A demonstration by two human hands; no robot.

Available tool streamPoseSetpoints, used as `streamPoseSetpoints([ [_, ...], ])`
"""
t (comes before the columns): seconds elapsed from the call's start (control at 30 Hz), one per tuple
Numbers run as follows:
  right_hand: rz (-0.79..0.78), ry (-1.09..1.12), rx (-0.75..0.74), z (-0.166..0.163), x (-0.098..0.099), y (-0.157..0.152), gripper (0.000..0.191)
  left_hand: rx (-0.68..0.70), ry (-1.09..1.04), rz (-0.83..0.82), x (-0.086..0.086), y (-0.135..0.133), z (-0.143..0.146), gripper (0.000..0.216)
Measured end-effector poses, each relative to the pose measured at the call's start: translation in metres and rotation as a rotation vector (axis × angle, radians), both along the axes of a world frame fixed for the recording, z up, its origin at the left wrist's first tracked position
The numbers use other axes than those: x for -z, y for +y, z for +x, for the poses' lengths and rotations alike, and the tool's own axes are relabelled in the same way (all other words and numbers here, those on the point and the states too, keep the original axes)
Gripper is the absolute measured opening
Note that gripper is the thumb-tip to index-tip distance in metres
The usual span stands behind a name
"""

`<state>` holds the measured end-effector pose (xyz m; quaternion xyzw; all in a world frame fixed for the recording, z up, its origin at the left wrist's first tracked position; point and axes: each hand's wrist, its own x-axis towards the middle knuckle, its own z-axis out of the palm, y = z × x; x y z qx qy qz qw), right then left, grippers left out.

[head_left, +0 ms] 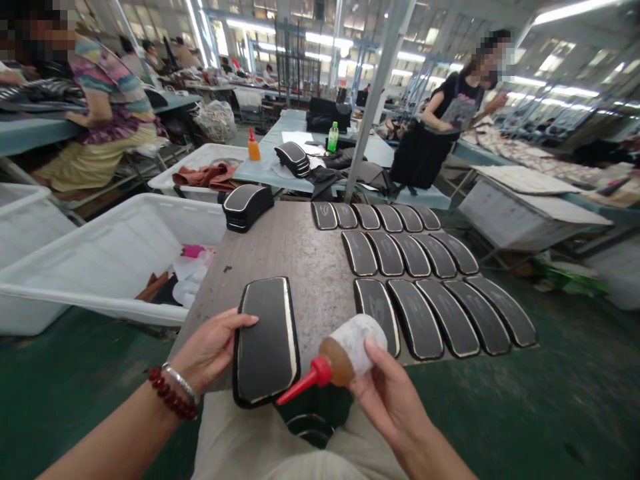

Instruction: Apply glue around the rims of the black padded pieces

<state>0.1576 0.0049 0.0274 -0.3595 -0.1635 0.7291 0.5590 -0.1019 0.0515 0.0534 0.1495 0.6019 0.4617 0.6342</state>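
A black curved panel with a pale glued rim lies at the near edge of the brown worktable. My left hand rests on its left edge with the fingers laid flat, steadying it. My right hand is closed round a squeeze bottle of amber glue. The bottle's red nozzle points left and down at the panel's near right corner. To the right lie three rows of several similar black panels with pale rims.
A stack of black panels stands at the table's far left. White plastic bins with scraps stand to the left. Behind are a blue table with bottles and a metal post. Other people work at the far tables.
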Motion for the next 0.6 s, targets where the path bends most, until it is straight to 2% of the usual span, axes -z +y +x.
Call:
streamPoseSetpoints([
  [0.07,-0.073,0.099,0.027,-0.005,0.000,0.012,0.035,0.033,-0.011,0.013,-0.001,-0.008,0.008,0.020],
  [0.1,-0.054,0.097,0.069,-0.006,-0.001,0.019,0.035,0.058,-0.023,0.016,-0.002,-0.012,0.013,0.020],
  [0.23,0.151,-0.150,0.209,-0.006,-0.004,0.046,0.042,0.154,-0.098,0.012,-0.004,-0.028,0.032,0.018],
  [0.4,0.341,-0.450,0.280,-0.006,-0.001,0.061,0.053,0.208,-0.162,0.025,-0.005,-0.032,0.044,0.023],
  [0.5,0.428,-0.589,0.223,-0.004,0.006,0.057,0.052,0.202,-0.139,0.028,-0.005,-0.029,0.044,0.021],
  [0.6,0.475,-0.630,0.078,0.003,0.014,0.046,0.053,0.174,-0.107,0.021,-0.004,-0.025,0.042,0.020],
])
